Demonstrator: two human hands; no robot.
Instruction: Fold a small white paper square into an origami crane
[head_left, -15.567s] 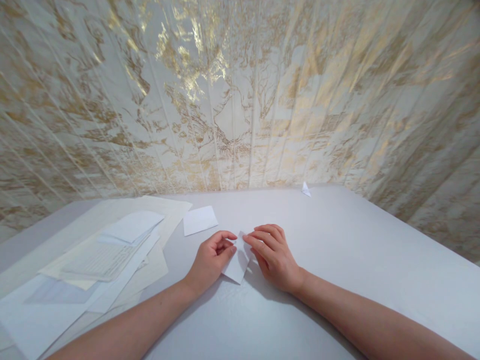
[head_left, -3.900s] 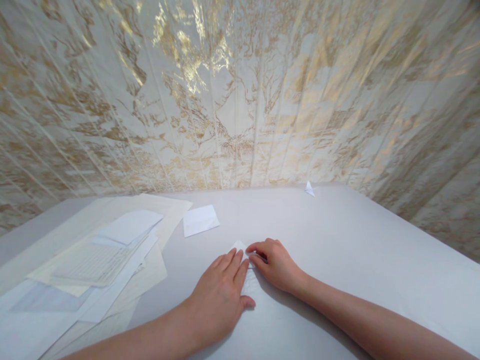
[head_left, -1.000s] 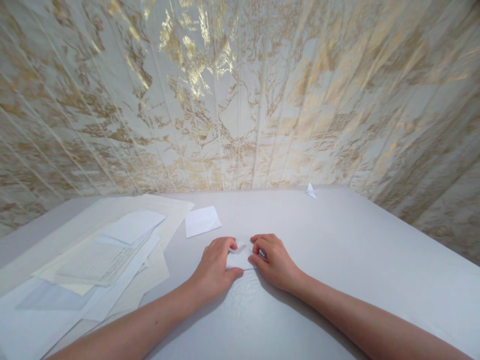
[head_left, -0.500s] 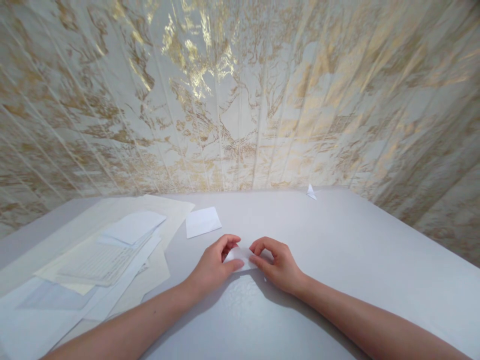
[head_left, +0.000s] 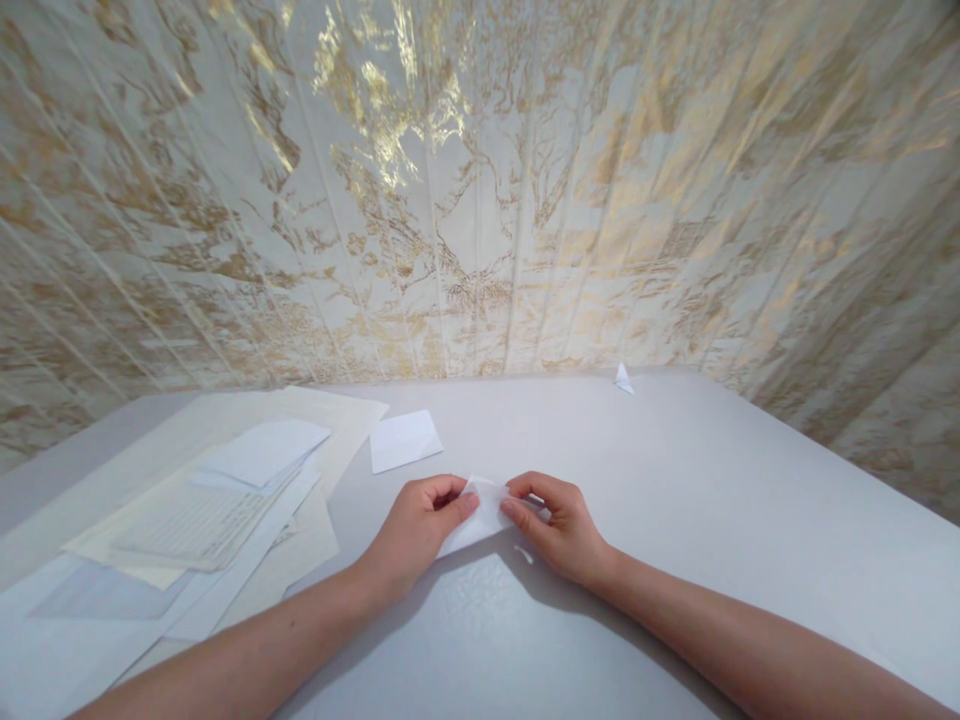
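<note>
A small folded piece of white paper (head_left: 486, 512) is held between both hands, just above the table near the middle of the head view. My left hand (head_left: 420, 525) pinches its left side between thumb and fingers. On the right side, the thumb and forefinger of my right hand (head_left: 559, 520) are closed on the paper's edge. Part of the paper is hidden behind the fingers. Beyond my left hand lies a white paper square (head_left: 406, 441), flat on the table.
The pale table (head_left: 675, 480) ends at a wall with a gold pattern (head_left: 480, 200). At the left lies a spread of loose papers (head_left: 247, 500), one with lines of writing. A small folded paper shape (head_left: 622, 379) stands near the back edge.
The paper has turned and tilted in my hands, and more of it shows below the fingers. My left hand has shifted slightly left; its fingers have closed nearer the thumb.
</note>
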